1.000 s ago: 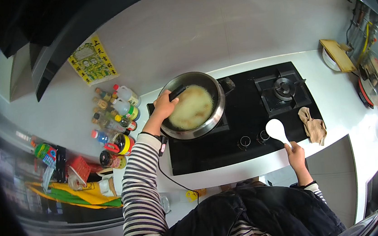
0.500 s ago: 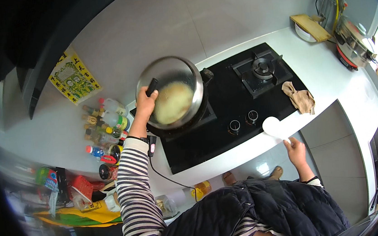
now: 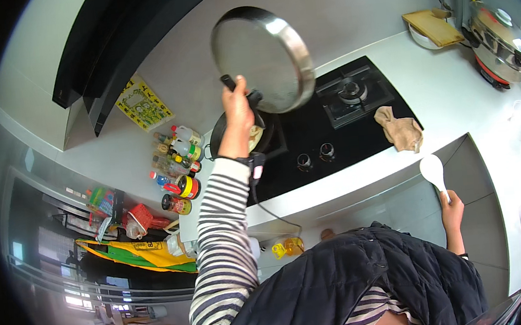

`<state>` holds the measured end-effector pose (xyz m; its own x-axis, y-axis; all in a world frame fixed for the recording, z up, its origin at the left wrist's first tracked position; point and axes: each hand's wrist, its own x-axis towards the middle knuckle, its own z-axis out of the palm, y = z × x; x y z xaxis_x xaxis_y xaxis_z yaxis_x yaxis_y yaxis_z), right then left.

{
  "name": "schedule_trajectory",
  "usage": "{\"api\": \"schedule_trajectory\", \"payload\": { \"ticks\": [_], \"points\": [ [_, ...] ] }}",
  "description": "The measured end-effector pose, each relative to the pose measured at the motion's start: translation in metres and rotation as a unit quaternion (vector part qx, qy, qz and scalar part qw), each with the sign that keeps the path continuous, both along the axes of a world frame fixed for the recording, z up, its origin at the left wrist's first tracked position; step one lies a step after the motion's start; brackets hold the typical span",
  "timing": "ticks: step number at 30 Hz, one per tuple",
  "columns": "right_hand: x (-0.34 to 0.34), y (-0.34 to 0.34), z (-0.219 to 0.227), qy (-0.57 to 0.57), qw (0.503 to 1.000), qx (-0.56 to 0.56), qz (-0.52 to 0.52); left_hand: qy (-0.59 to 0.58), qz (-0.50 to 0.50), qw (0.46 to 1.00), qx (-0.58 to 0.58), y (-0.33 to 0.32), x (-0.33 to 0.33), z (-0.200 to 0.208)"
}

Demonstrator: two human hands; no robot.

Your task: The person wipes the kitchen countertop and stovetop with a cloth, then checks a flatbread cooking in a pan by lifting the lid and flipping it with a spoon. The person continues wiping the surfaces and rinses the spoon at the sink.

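Note:
My left hand (image 3: 238, 111) is closed round the black handle of a glass pan lid (image 3: 256, 56) with a wide metal rim. The lid is raised and tilted over the hob (image 3: 287, 175). Below it, a dark wok (image 3: 217, 132) sits on the left burner, partly hidden by my forearm and the lid. Some pale food (image 3: 255, 136) shows inside. Off to the right, my right hand (image 3: 452, 210) grips the handle of a white rice paddle (image 3: 432, 170), held upright in front of the counter edge.
A brown cloth (image 3: 399, 129) lies on the hob's right corner. Several bottles and jars (image 3: 175, 158) crowd the counter left of the wok. A wooden board (image 3: 432, 28) rests on a white bowl, near a steel pot (image 3: 499, 36). The black range hood (image 3: 100, 59) overhangs the left side.
The lid has come up off the wok and tilted, carried away and to the right by my left hand. My right hand has moved rightward with the paddle. The view has shifted.

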<state>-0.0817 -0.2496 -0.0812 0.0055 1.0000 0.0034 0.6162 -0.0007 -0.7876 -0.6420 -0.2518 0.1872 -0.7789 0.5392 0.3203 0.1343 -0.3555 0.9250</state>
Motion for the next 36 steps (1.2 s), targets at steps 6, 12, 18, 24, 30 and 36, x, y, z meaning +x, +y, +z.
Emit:
{"api": "schedule_trajectory", "payload": {
  "ticks": [6,12,18,24,30,36],
  "points": [
    [0.113,-0.001,-0.003,-0.003,0.996,0.046,-0.080,-0.093,-0.124,0.987,0.040,0.100,0.143,-0.043],
    [0.165,-0.028,-0.013,-0.023,0.981,0.030,-0.189,-0.146,-0.213,0.966,-0.001,0.205,0.271,-0.094],
    [0.188,-0.062,-0.007,-0.036,0.959,-0.012,-0.282,-0.210,-0.265,0.941,-0.019,0.300,0.333,-0.153],
    [0.212,-0.066,0.001,-0.056,0.936,-0.022,-0.347,-0.278,-0.271,0.922,-0.003,0.370,0.337,-0.189],
    [0.205,-0.020,0.002,-0.057,0.936,-0.012,-0.347,-0.261,-0.218,0.940,-0.017,0.425,0.299,-0.202],
    [0.185,0.031,0.013,-0.041,0.953,-0.049,-0.296,-0.287,-0.197,0.937,-0.014,0.456,0.273,-0.216]
  ]
}}
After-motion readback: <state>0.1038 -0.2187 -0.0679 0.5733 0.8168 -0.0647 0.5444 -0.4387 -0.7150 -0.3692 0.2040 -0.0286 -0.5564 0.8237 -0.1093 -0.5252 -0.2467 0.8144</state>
